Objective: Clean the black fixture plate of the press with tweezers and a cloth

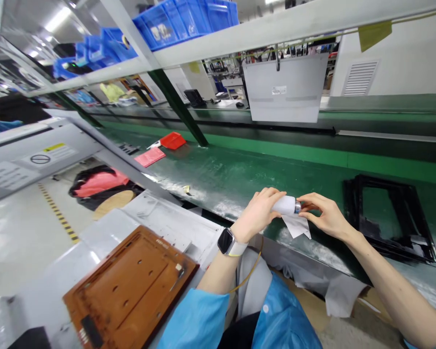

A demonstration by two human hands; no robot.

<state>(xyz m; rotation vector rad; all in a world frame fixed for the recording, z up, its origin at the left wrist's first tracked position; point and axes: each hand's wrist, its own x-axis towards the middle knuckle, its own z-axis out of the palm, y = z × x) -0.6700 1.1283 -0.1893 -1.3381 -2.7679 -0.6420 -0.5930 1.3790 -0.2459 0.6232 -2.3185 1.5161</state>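
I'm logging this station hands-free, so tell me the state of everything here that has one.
white tube, held level over the belt by both hands
left hand, wrapped around the tube's body
right hand, fingertips pinching the silver collar end
white cloth, hanging loose under the tube
black frames, stacked flat on the belt, untouched
brown tray, lying flat on the grey bench

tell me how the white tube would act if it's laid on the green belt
Probably rolls: the tube looks round and smooth, and the belt is flat. Likely stiff: it runs straight between the left hand and right hand. Likely light too, as fingers alone carry it.
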